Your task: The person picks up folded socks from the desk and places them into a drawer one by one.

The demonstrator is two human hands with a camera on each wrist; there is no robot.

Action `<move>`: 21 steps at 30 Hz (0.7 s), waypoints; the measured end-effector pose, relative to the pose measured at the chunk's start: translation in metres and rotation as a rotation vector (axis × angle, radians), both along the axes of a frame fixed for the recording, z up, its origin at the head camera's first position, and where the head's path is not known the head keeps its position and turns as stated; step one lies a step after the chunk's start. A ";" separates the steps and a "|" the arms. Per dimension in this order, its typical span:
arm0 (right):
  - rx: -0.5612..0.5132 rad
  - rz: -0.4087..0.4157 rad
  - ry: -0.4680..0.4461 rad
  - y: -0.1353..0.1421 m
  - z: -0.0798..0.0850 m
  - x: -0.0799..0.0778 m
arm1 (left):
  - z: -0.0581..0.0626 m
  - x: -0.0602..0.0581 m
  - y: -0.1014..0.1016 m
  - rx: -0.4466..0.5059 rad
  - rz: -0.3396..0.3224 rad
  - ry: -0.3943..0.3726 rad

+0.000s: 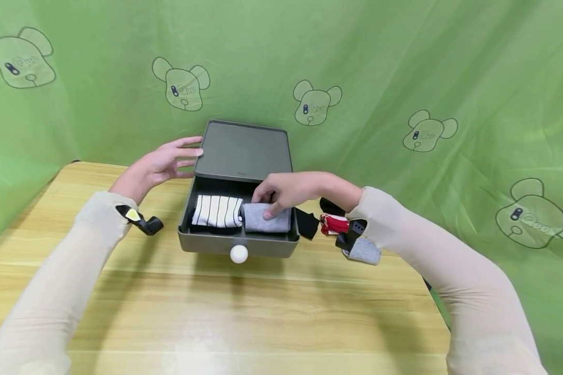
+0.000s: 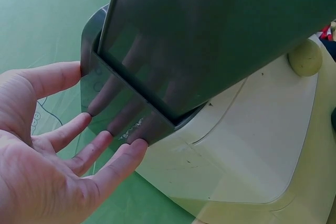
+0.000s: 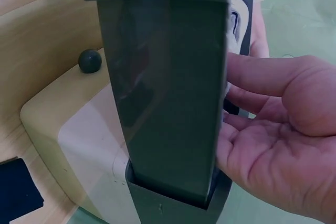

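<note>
A grey drawer [image 1: 272, 248] with a white round knob [image 1: 239, 253] is pulled out of a grey cabinet [image 1: 246, 151]. Inside, a folded white garment with dark stripes [image 1: 216, 211] lies on the left, and a folded grey garment [image 1: 274, 224] on the right. My right hand [image 1: 296, 188] reaches in from the right and pinches the grey one, thumb on its top and bent fingers at its back edge. In the right wrist view the drawer's side wall [image 3: 168, 93] hides those fingertips. My left hand [image 2: 68, 145] touches the cabinet's left side with spread, nearly straight fingers.
Right of the cabinet lie a black cloth [image 1: 307, 224], a red and white cloth [image 1: 335, 224] and a folded grey cloth [image 1: 366, 251], partly behind my right wrist. A pale lower section [image 2: 252, 166] stands beneath the drawer. A green curtain [image 1: 248, 36] hangs behind the wooden table [image 1: 169, 312].
</note>
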State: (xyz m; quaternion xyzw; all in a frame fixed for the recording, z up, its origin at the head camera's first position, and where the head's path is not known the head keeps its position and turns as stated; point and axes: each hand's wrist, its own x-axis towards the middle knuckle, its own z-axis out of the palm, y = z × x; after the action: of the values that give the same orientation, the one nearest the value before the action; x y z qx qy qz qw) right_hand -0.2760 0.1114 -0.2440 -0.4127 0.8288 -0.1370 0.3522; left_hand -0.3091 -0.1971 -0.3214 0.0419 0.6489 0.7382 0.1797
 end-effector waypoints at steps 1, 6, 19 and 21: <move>0.005 -0.001 -0.003 0.000 -0.001 0.000 | 0.000 0.000 0.000 -0.001 -0.003 0.000; 0.028 -0.009 0.006 -0.002 -0.003 -0.001 | -0.001 -0.001 0.001 -0.005 -0.005 -0.004; 0.029 0.000 0.110 0.000 0.004 0.002 | -0.001 -0.001 0.000 -0.006 -0.003 -0.001; 0.019 0.004 0.154 0.001 0.007 0.004 | -0.001 0.000 0.000 -0.006 -0.007 0.002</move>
State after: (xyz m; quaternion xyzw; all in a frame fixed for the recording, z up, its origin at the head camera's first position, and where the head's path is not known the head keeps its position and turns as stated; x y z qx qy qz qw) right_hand -0.2720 0.1124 -0.2372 -0.4201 0.8540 -0.0961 0.2914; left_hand -0.3094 -0.1972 -0.3224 0.0443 0.6509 0.7357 0.1819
